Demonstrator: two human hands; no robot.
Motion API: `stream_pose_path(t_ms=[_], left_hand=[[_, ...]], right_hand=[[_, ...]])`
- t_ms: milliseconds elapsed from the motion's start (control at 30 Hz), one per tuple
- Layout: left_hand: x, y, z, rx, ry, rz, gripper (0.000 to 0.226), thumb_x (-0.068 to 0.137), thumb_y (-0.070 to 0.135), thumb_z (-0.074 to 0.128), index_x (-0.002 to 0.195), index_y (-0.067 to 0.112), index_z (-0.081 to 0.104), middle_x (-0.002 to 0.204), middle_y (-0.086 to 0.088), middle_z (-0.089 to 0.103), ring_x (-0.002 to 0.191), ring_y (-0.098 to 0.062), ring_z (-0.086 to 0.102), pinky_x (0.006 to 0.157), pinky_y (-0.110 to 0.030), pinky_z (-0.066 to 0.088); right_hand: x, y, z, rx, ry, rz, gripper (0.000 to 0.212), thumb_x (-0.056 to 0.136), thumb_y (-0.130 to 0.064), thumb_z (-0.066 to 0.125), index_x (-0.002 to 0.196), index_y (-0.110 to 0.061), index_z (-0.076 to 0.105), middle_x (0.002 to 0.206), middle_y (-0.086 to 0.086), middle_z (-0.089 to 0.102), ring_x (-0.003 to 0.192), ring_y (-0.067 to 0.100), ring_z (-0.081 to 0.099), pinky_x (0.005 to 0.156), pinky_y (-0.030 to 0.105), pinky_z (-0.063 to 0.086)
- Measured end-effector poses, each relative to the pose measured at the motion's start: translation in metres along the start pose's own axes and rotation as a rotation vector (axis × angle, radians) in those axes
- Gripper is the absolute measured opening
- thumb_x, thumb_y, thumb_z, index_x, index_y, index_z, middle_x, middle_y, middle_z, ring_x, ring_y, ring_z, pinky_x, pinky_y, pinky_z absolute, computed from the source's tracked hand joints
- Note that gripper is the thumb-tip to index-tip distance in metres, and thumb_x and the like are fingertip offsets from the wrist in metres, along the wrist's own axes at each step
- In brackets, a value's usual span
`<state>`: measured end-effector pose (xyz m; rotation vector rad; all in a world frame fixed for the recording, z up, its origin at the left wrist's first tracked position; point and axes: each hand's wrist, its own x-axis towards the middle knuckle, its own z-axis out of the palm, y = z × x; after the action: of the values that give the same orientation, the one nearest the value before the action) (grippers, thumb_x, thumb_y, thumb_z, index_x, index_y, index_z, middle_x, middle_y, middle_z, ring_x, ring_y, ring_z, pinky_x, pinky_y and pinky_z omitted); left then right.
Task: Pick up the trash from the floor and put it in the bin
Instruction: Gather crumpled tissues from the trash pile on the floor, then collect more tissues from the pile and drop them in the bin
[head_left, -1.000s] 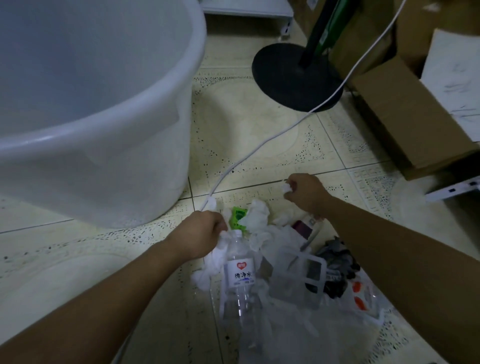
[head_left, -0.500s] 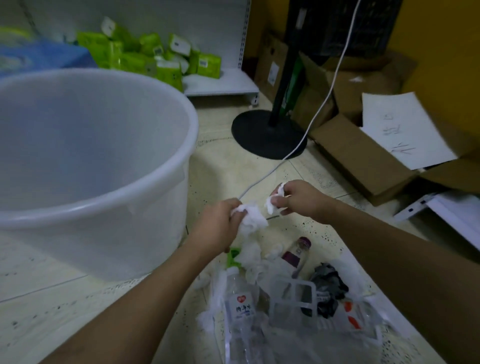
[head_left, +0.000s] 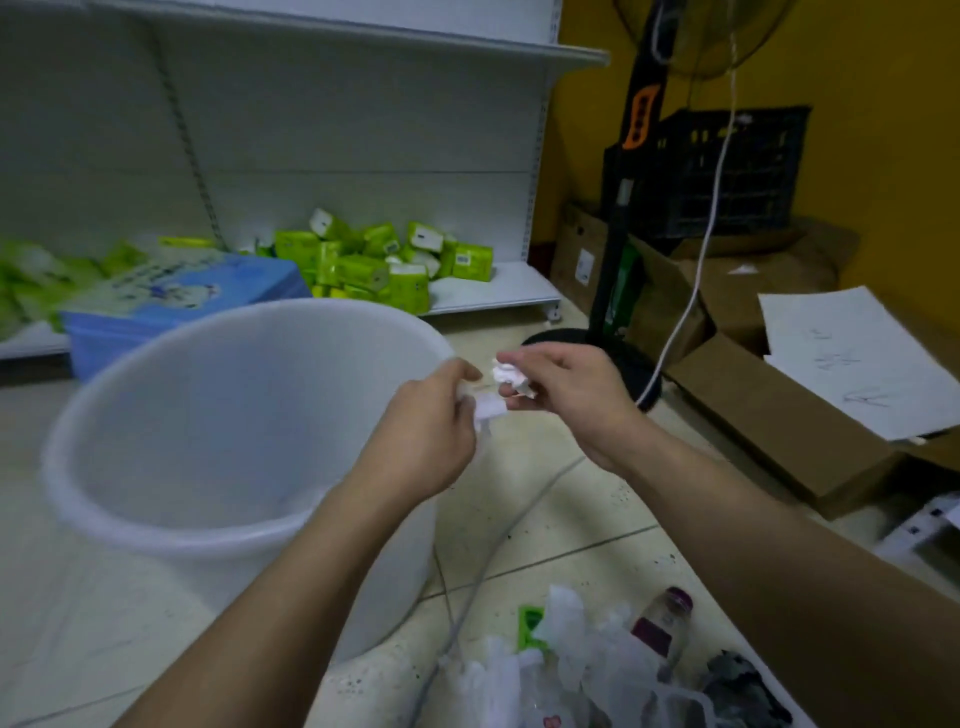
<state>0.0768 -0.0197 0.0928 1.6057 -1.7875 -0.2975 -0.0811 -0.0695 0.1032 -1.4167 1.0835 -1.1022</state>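
A large white plastic bin (head_left: 156, 499) stands on the floor at the left, open at the top. My left hand (head_left: 426, 431) is raised at the bin's right rim, shut on a white tissue scrap (head_left: 489, 406). My right hand (head_left: 566, 395) is just right of it, pinching a crumpled white tissue (head_left: 506, 374). The two hands nearly touch. On the floor at the bottom lies a trash pile (head_left: 587, 670) of white tissues, clear plastic, a green piece (head_left: 530, 621) and a small bottle with a purple cap (head_left: 662, 618).
A white cable (head_left: 691, 296) hangs from the fan and runs across the floor past the bin. The fan's black base (head_left: 639, 374) sits behind my right hand. Cardboard boxes with paper sheets (head_left: 857, 358) are at the right. A low shelf (head_left: 493, 293) holds green packs.
Both hands have risen from the trash pile with tissue in them and moved up and left to the bin's rim. The view has tilted upward.
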Motion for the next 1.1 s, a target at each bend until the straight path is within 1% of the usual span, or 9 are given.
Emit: stream_pose_path(t_ms=[100, 200, 267, 367, 433, 500, 667, 833, 1100], left_hand=[[0.003, -0.013, -0.040, 0.064, 0.146, -0.060, 0.014, 0.090, 0.019, 0.049, 0.102, 0.016, 0.054, 0.094, -0.014, 0.067, 0.091, -0.035, 0.060, 0.077, -0.041, 0.048], [0.003, -0.038, -0.071, 0.252, 0.088, -0.165, 0.014, 0.087, 0.017, 0.050, 0.094, 0.015, 0.062, 0.101, -0.015, 0.069, 0.096, -0.035, 0.061, 0.084, -0.042, 0.050], [-0.004, -0.052, -0.078, 0.321, -0.011, -0.253, 0.022, 0.089, 0.022, 0.052, 0.107, 0.019, 0.065, 0.113, -0.014, 0.065, 0.105, -0.032, 0.059, 0.093, -0.040, 0.047], [-0.017, -0.063, -0.070, 0.338, -0.119, -0.309, 0.046, 0.090, 0.042, 0.054, 0.132, 0.025, 0.051, 0.139, -0.011, 0.048, 0.124, -0.028, 0.049, 0.105, -0.038, 0.039], [-0.019, -0.062, -0.058, 0.348, -0.136, -0.277, 0.060, 0.087, 0.050, 0.054, 0.140, 0.024, 0.042, 0.151, -0.010, 0.034, 0.136, -0.028, 0.037, 0.112, -0.041, 0.031], [-0.015, -0.052, -0.044, 0.354, -0.114, -0.200, 0.063, 0.086, 0.051, 0.055, 0.140, 0.022, 0.041, 0.153, -0.010, 0.032, 0.138, -0.027, 0.033, 0.114, -0.043, 0.029], [-0.010, -0.001, 0.009, 0.290, -0.029, 0.177, 0.048, 0.086, 0.042, 0.056, 0.128, 0.020, 0.054, 0.134, -0.005, 0.055, 0.125, -0.026, 0.047, 0.107, -0.037, 0.035], [-0.041, 0.032, 0.095, 0.238, -0.252, 0.359, 0.045, 0.087, 0.046, 0.049, 0.126, 0.024, 0.054, 0.127, 0.001, 0.058, 0.118, -0.022, 0.050, 0.099, -0.038, 0.037], [-0.097, -0.023, 0.195, 0.243, -0.776, 0.088, 0.056, 0.085, 0.049, 0.055, 0.136, 0.025, 0.044, 0.134, -0.006, 0.052, 0.121, -0.026, 0.048, 0.098, -0.042, 0.044]], right_hand=[[0.013, -0.015, 0.032, -0.155, -0.033, -0.220, 0.030, 0.087, -0.002, 0.062, 0.106, -0.022, 0.069, 0.093, 0.000, 0.069, 0.070, 0.002, 0.069, 0.072, 0.020, 0.057], [0.017, -0.020, 0.058, -0.291, -0.133, -0.274, 0.030, 0.083, -0.011, 0.068, 0.110, -0.025, 0.070, 0.109, -0.002, 0.071, 0.096, 0.010, 0.068, 0.089, 0.027, 0.053], [0.017, -0.010, 0.068, -0.500, -0.241, -0.272, 0.033, 0.084, -0.020, 0.068, 0.114, -0.032, 0.068, 0.127, -0.009, 0.063, 0.117, 0.007, 0.057, 0.098, 0.020, 0.041], [0.017, 0.003, 0.060, -0.606, -0.266, -0.250, 0.037, 0.085, -0.022, 0.066, 0.118, -0.038, 0.065, 0.145, -0.008, 0.047, 0.131, 0.007, 0.044, 0.099, 0.016, 0.029], [0.018, 0.006, 0.040, -0.641, -0.195, -0.229, 0.040, 0.084, -0.023, 0.068, 0.121, -0.037, 0.063, 0.142, -0.009, 0.049, 0.131, 0.008, 0.044, 0.097, 0.015, 0.028], [0.016, 0.013, 0.015, -0.708, -0.152, -0.176, 0.043, 0.084, -0.027, 0.068, 0.125, -0.036, 0.059, 0.133, -0.014, 0.054, 0.129, 0.010, 0.047, 0.094, 0.016, 0.030], [-0.006, 0.051, -0.045, -0.942, -0.199, 0.080, 0.061, 0.081, -0.034, 0.070, 0.137, -0.036, 0.046, 0.144, -0.004, 0.049, 0.128, 0.018, 0.048, 0.097, 0.028, 0.042], [-0.041, 0.087, -0.102, -1.203, -0.271, 0.321, 0.065, 0.083, -0.035, 0.068, 0.142, -0.025, 0.042, 0.146, 0.003, 0.046, 0.129, 0.023, 0.046, 0.101, 0.030, 0.037], [-0.078, 0.149, -0.153, -1.359, -0.443, 0.622, 0.065, 0.084, -0.029, 0.070, 0.142, -0.020, 0.042, 0.147, 0.007, 0.043, 0.131, 0.026, 0.042, 0.103, 0.034, 0.037]])
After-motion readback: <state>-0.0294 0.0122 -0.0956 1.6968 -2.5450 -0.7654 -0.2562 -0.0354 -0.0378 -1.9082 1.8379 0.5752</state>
